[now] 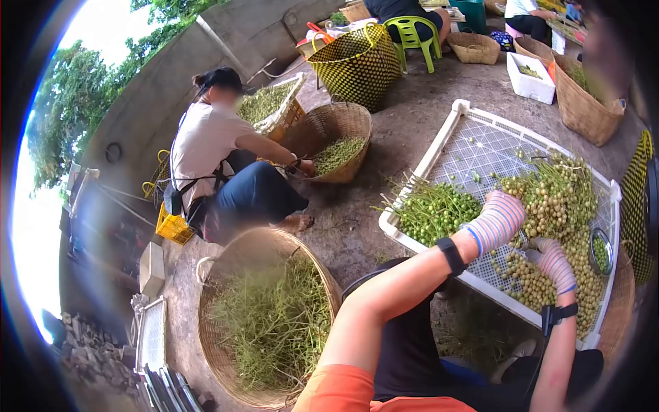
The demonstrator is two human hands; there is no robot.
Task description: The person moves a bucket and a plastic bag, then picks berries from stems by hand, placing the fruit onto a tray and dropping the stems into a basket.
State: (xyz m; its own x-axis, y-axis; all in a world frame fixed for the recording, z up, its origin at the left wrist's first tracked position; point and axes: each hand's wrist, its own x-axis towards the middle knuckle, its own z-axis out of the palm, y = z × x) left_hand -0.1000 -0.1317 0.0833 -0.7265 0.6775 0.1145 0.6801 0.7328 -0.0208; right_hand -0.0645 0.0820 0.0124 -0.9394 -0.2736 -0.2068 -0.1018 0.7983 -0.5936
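A white mesh tray [467, 161] lies before me. My left hand [500, 216], in a pink-and-blue striped glove, is closed at the near edge of a bunch of pale yellowish round fruits on stems [549, 189]. What its fingers hold is hidden. My right hand [551, 264], in a matching glove, is curled low among loose pale fruits [532, 292]; I cannot make out what is in it. Left of my left hand lies a heap of green fruits on stems [436, 209]. A round metal-rimmed dish [602, 252] with green fruits sits at the tray's right side.
A wicker basket [209, 329] of bare green stems stands at my left. Beyond it, a crouching person [213, 144] reaches into another basket [360, 141] of fruits. A black-and-yellow woven basket [357, 65], a green chair [412, 34] and a white box [532, 82] stand farther back.
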